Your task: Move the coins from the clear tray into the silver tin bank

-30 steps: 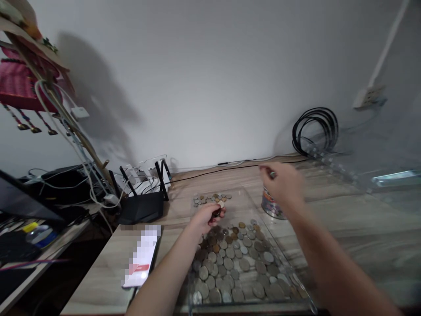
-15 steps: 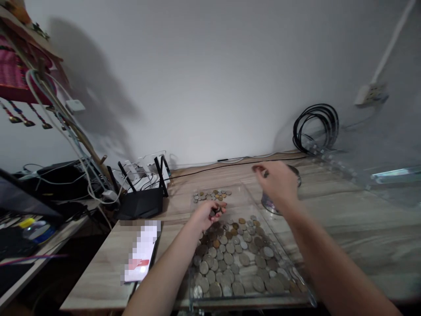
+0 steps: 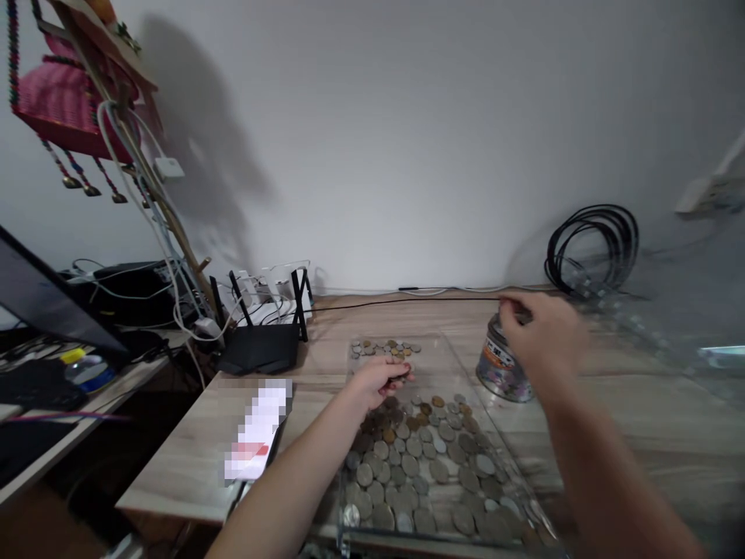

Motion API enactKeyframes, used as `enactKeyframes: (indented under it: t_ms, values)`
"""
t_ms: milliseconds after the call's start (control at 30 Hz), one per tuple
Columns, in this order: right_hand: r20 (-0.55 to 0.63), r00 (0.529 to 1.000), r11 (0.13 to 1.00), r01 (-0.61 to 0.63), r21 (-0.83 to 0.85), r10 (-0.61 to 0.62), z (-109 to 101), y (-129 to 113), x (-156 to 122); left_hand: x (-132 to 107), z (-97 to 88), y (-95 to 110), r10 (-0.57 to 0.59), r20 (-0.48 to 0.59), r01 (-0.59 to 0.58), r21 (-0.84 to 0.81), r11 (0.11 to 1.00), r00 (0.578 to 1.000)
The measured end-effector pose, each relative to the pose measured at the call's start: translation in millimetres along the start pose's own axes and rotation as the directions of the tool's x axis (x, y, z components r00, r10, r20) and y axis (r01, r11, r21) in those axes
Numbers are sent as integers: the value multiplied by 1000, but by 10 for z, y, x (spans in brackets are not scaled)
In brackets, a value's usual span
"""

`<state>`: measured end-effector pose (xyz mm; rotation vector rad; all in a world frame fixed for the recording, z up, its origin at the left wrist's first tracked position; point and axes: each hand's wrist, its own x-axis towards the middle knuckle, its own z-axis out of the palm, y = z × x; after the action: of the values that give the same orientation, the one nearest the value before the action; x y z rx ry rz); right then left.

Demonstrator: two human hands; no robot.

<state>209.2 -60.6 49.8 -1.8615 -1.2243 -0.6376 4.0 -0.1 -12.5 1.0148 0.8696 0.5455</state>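
My left hand (image 3: 381, 380) hovers over the far part of a clear acrylic tray (image 3: 436, 536), its fingers curled around some coins (image 3: 399, 378) that show only in part. Many silver and brass-coloured coins (image 3: 410, 466) lie spread over the near part of the tray, and a small group (image 3: 384, 346) sits by its far edge. Just right of the tray stands a printed metal can (image 3: 500, 369). My right hand (image 3: 544, 330) is at the can's rim, thumb and forefinger brought together; whatever they pinch, if anything, is hidden. The can's inside is mostly covered by that hand.
Left of the tray lies a phone (image 3: 259, 435), with a black router (image 3: 261, 345) behind it. A coiled black cable (image 3: 594, 248) leans on the wall at the back right, near a clear panel (image 3: 652, 334). A thin black cable (image 3: 401, 300) runs along the table's back.
My right hand has moved from the can's left side to over its rim. My left hand's fingers have closed further over its coins. The whole view has shifted slightly left.
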Motion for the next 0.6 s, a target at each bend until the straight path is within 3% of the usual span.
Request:
enactKeyframes:
  t_ms: [67,133,167,233,300,367,433,533,600]
  values:
    - [250,964,969,27,245,-90,150,-145,-112,2,-5,1,26,-12,-26,7,1000,1000]
    - [532,808,895,-13,445,-253,329,-287,-249,9,-12,0,59,-3,-59,5,998,998]
    - [615,722,863,-48,502,-317,416,-347,-318,13,-15,-1,73,4,-73,1,997,997]
    - [691,616,815,-131,564,-379,557,-430,-433,18,-20,-2,87,14,-87,-7,996,996]
    - [709,592,772,-215,598,-384,631,-469,-494,19,-20,-1,94,11,-93,-8,996,996]
    - [686,632,743,-250,621,-360,626,-477,-493,14,-14,1,99,17,-99,-6,995,995]
    - [604,752,752,-231,617,-264,543,-464,-439,6,-4,2,70,25,-70,-5,998,997]
    - [351,936,818,-173,548,-38,305,-387,-294,-1,8,0,-37,4,37,-16,999,999]
    - [146,988,896,-108,430,50,112,-277,-180,0,9,-4,-87,-21,86,-47,995,996]
